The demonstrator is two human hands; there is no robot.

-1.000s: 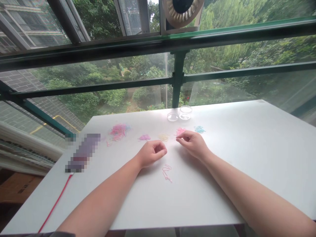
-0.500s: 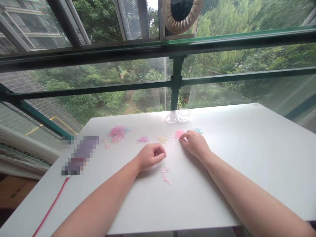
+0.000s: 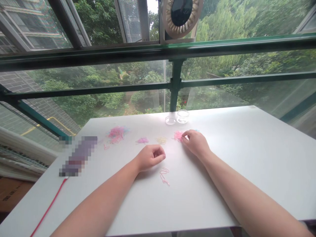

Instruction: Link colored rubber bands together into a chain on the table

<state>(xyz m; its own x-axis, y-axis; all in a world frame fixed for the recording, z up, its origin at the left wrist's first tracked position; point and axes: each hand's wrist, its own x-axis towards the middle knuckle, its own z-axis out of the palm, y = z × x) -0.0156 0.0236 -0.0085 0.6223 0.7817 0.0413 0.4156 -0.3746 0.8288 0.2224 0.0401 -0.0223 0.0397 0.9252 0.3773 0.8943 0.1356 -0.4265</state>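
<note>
My right hand [image 3: 196,143] pinches at the right edge of a small pink pile [image 3: 178,136]; what its fingertips hold, if anything, is too small to make out. Part of a blue pile [image 3: 197,130] shows behind that hand. My left hand [image 3: 151,157] rests curled on the table, its thumb and index fingertips together, contents hidden. Just in front of it lies a looped pink strand [image 3: 164,176]. Beyond the left hand are a purple pile [image 3: 142,140] and a yellow pile [image 3: 161,140]. Farther left sits a larger mixed pink and blue pile [image 3: 117,134].
A clear round container [image 3: 182,117] and a clear lid [image 3: 170,121] stand near the back edge of the white table [image 3: 247,171]. On the left lies a pixelated dark object [image 3: 80,156] with a red cable [image 3: 49,205]. A fan [image 3: 182,16] hangs by the window.
My right hand has shifted slightly right at the pink pile and covers more of the blue one. The left hand stays curled in place. The view has moved slightly.
</note>
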